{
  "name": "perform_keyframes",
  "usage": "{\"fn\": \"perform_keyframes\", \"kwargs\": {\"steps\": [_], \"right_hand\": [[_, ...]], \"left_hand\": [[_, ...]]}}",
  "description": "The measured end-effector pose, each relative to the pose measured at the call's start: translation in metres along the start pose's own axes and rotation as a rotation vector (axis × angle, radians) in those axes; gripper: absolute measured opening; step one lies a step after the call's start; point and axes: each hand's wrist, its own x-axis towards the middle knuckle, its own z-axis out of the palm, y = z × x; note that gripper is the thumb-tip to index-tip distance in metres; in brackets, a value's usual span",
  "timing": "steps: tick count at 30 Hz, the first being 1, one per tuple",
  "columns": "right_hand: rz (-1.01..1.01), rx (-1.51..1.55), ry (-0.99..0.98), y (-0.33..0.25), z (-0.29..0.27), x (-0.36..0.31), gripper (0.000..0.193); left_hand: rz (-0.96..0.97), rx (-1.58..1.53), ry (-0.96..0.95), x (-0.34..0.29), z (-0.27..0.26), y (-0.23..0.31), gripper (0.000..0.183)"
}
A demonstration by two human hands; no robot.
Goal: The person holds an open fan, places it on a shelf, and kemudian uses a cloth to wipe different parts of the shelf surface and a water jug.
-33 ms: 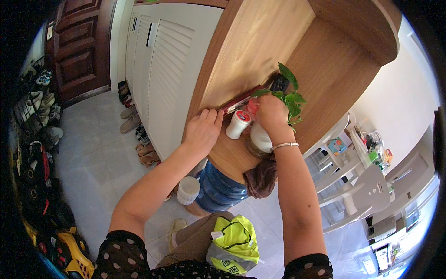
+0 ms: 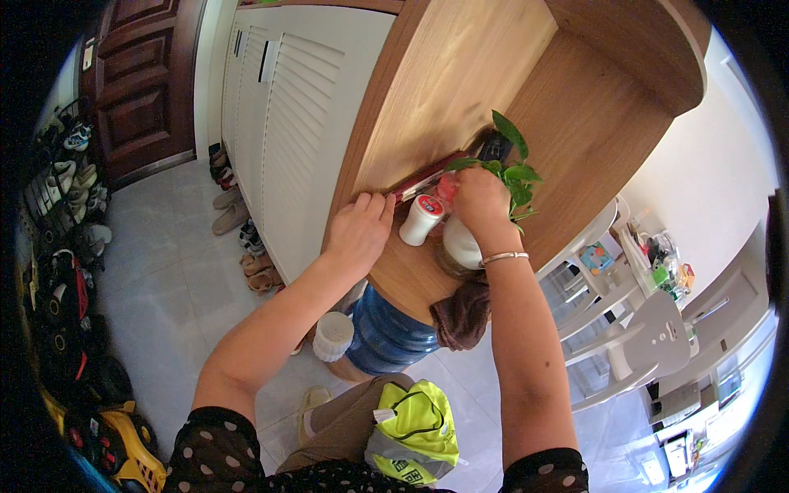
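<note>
My left hand (image 2: 357,230) lies flat on the wooden counter (image 2: 427,99), fingers apart, with its fingertips against the end of a flat red book-like thing (image 2: 427,177). My right hand (image 2: 481,201), a silver bangle on its wrist, is curled around the base of a green leafy plant (image 2: 514,168) that stands in a white pot (image 2: 459,246). Between my hands stands a small white bottle with a red top (image 2: 419,220). A small red thing (image 2: 446,187) shows beside my right fingers; whether they hold it I cannot tell.
A brown cloth (image 2: 462,316) hangs off the counter's near edge above a blue water jug (image 2: 386,337) and a white ribbed cup (image 2: 333,335). White louvred cupboard doors (image 2: 279,123), shoes (image 2: 251,246), a shoe rack (image 2: 62,181) and white chairs (image 2: 641,329) surround me.
</note>
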Motion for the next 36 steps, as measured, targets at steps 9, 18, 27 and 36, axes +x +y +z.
{"fn": "perform_keyframes", "kwargs": {"steps": [9,18,27,36], "right_hand": [[0.011,-0.019,-0.035,-0.014,0.0,-0.013,0.029],[-0.321,0.585,0.207,-0.004,-0.023,-0.081,0.019],[0.674,1.387,-0.042,0.0,0.011,-0.347,0.018],[1.288,0.906,-0.238,-0.017,0.061,-0.581,0.028]], "left_hand": [[-0.032,-0.148,0.091,-0.014,0.024,-0.01,0.033],[-0.029,-0.441,0.174,-0.05,-0.022,-0.035,0.033],[-0.288,-0.931,-0.155,-0.234,-0.003,0.043,0.031],[0.42,-0.951,-0.657,-0.273,-0.045,0.152,0.07]]}}
